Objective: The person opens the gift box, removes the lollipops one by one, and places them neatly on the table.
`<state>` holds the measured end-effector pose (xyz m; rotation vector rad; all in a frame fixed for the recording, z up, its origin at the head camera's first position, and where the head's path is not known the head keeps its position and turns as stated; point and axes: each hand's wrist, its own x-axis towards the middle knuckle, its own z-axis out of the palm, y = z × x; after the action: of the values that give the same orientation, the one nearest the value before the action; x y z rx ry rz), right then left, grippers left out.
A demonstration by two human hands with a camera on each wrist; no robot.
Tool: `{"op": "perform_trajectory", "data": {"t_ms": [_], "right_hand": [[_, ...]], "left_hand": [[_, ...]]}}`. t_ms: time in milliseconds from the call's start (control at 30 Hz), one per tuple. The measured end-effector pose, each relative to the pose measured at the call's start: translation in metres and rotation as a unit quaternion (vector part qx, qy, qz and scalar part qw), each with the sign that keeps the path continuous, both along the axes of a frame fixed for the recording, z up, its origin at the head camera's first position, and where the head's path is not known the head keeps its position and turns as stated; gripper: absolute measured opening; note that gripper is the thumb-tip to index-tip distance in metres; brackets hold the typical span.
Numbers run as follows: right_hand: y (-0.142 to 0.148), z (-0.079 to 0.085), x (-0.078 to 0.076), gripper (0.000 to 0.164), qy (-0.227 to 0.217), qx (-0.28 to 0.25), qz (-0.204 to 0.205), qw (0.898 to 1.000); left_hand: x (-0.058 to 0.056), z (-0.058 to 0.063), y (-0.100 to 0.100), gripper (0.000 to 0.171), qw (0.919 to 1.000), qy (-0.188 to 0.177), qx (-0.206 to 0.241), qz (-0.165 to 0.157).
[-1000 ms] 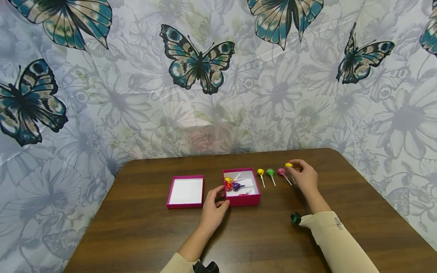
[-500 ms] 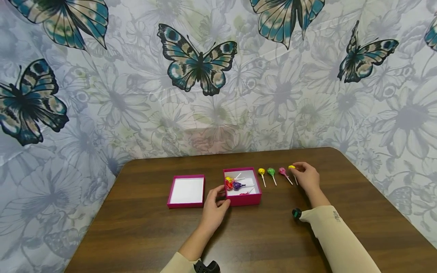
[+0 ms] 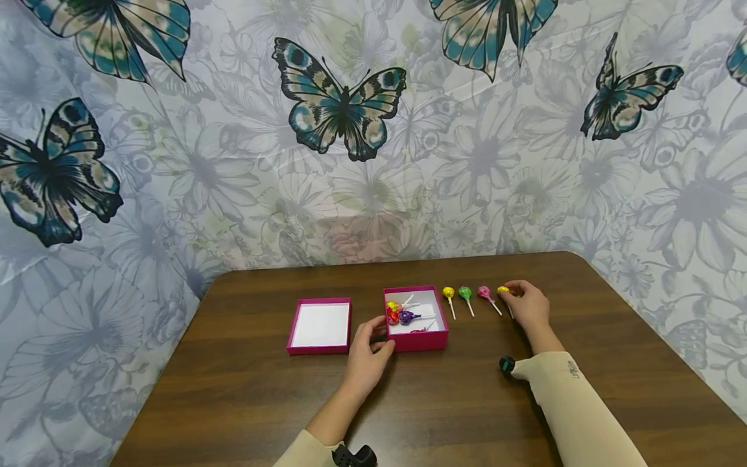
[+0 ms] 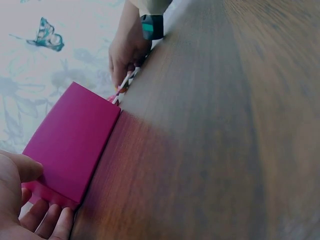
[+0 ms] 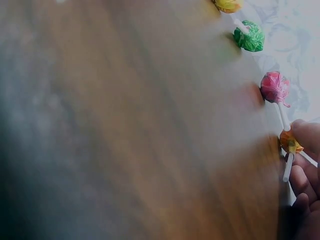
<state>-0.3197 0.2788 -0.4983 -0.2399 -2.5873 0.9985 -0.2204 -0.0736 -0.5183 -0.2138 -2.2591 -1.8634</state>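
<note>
My left hand (image 3: 366, 360) holds the near left corner of an open pink box (image 3: 417, 342), thumb on the front wall and fingers along the side. Inside lie several lollipops, among them a purple lollipop (image 3: 406, 317) and a red one (image 3: 393, 316). My right hand (image 3: 528, 306) pinches a yellow lollipop (image 5: 288, 141) by its wrapped head, close over the table, the stick pointing toward me. To its left lie a pink lollipop (image 3: 484, 292), a green lollipop (image 3: 464, 293) and another yellow lollipop (image 3: 448, 292), side by side in a row.
The box's lid (image 3: 319, 325), white inside with pink edges, lies left of the box. Everything rests on a brown wooden table (image 3: 443, 408). Behind its far edge hangs a cloth (image 3: 373, 194) printed with butterflies and flowers.
My right hand has moved slightly right and toward me with the yellow lollipop, lowering it at the right end of the row. The left hand stays at the box.
</note>
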Motion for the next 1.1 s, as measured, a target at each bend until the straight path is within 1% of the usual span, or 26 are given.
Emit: {"op": "perform_trajectory", "data": {"t_ms": [267,467,733,1100], "right_hand": [[0.0002,-0.0017,0.0019,0.036,-0.011,-0.013,-0.002,1.000],[0.0001,-0.0025,0.0031,0.039,-0.011,-0.018,-0.003,1.000],[-0.0017,-0.0022,0.0026,0.037,0.007,-0.025,-0.015,1.000],[0.0005,-0.0037,0.0044,0.038,0.010,-0.023,-0.001,1.000]], "left_hand": [[0.0009,0.0008,-0.0002,0.047,1.0000,-0.001,-0.005,-0.002],[-0.0001,0.0001,-0.0006,0.047,1.0000,0.001,-0.003,-0.005],[-0.0001,0.0005,-0.0004,0.047,1.0000,-0.001,-0.004,-0.004],[0.0016,0.0014,-0.0003,0.047,1.0000,0.001,-0.003,-0.007]]}}
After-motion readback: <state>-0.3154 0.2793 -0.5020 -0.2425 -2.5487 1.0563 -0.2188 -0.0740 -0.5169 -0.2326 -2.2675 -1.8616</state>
